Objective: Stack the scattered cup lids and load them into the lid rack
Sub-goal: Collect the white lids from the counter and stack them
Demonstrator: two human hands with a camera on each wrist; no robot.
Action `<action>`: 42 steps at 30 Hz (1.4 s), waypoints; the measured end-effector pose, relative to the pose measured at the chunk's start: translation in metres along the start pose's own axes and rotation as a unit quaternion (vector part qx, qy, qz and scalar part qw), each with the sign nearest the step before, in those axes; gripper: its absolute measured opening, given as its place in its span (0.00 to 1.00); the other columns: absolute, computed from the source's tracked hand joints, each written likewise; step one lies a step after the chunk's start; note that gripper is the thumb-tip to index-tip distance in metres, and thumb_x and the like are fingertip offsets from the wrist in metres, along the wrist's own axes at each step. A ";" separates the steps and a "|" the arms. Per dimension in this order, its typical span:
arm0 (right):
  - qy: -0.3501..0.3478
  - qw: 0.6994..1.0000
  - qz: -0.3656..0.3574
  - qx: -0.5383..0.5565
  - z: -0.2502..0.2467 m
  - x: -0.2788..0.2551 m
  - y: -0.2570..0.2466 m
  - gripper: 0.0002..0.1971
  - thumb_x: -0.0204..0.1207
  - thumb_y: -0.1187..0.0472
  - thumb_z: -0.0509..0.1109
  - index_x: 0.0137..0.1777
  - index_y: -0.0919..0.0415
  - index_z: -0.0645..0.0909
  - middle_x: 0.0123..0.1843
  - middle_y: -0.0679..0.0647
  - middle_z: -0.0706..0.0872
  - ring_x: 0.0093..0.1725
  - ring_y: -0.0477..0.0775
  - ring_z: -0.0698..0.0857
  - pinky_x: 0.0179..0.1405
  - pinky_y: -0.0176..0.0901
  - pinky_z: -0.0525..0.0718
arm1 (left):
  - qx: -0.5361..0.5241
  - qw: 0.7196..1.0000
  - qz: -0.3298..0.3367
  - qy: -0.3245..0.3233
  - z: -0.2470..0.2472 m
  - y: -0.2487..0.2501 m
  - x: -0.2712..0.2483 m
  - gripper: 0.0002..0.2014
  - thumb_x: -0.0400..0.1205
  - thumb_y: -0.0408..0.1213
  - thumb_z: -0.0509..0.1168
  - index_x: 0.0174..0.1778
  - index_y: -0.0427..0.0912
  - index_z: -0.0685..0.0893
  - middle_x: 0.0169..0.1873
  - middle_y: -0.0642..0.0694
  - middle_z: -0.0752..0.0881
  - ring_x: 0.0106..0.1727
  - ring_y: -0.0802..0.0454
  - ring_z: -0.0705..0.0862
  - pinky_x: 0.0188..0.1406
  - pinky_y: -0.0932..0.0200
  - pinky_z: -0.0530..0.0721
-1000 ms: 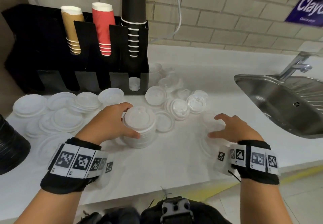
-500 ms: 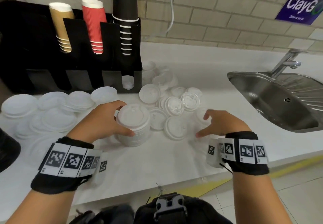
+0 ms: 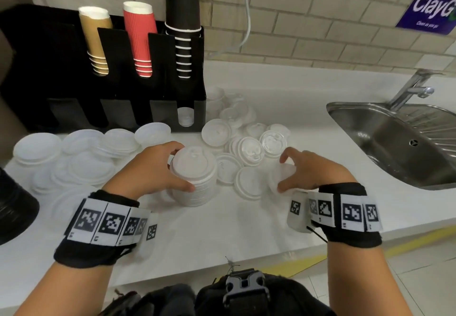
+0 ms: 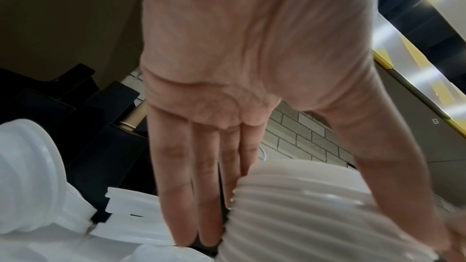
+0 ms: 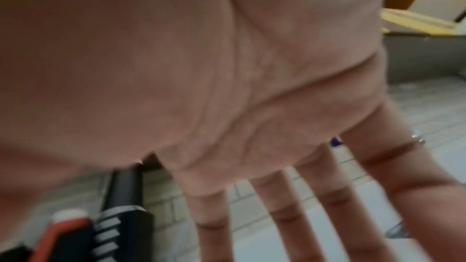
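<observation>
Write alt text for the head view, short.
A person's left hand grips a tall stack of white lids on a white counter; the right hand reaches over loose lids near a black rack.

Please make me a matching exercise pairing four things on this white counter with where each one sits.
Things:
1. tall stack of white plastic lids
2. red ribbed paper cups
3. stainless steel sink
4. wide flat translucent lids

Places:
A. far right of the counter
B. in the black rack, upside down
C. gripped by the left hand
D. left of the left hand

Pairs: 1-C, 2-B, 3-A, 4-D
</observation>
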State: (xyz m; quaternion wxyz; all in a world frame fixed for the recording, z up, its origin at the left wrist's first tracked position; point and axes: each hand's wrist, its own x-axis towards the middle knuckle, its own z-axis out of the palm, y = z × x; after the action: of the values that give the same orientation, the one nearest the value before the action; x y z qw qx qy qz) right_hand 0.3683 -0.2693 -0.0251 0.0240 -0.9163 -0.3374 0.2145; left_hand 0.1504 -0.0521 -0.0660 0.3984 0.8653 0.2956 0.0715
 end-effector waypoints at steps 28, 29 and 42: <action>0.062 0.925 -0.364 0.092 0.023 0.022 -0.129 0.30 0.62 0.51 0.83 0.66 0.46 0.81 0.58 0.52 0.81 0.60 0.51 0.78 0.61 0.42 0.77 | -0.046 0.999 -0.006 0.017 0.008 -0.003 -0.005 0.67 0.59 0.43 0.86 0.84 0.60 0.43 0.60 0.55 0.76 0.58 0.55 0.79 0.46 0.69 0.77; 0.061 0.926 -0.363 0.086 0.023 0.022 -0.130 0.30 0.62 0.51 0.83 0.67 0.46 0.81 0.58 0.52 0.81 0.59 0.51 0.78 0.60 0.42 0.77 | -0.044 0.999 -0.006 0.018 0.008 -0.003 -0.005 0.67 0.59 0.43 0.86 0.84 0.60 0.43 0.60 0.55 0.76 0.59 0.54 0.79 0.45 0.69 0.77; 0.025 0.932 -0.350 0.092 0.026 0.022 -0.127 0.30 0.62 0.50 0.84 0.65 0.47 0.80 0.59 0.51 0.79 0.56 0.49 0.78 0.52 0.36 0.77 | -0.012 1.000 0.006 0.017 0.003 0.003 -0.008 0.37 0.58 0.44 0.86 0.62 0.59 0.78 0.52 0.63 0.84 0.51 0.65 0.82 0.47 0.66 0.81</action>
State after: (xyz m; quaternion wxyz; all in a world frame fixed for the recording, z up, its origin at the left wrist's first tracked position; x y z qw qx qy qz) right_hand 0.2950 -0.1603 -0.0329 0.1906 -0.7390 -0.6147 0.1993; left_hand 0.1466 -0.0602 -0.0650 0.4029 0.8612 0.2959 0.0920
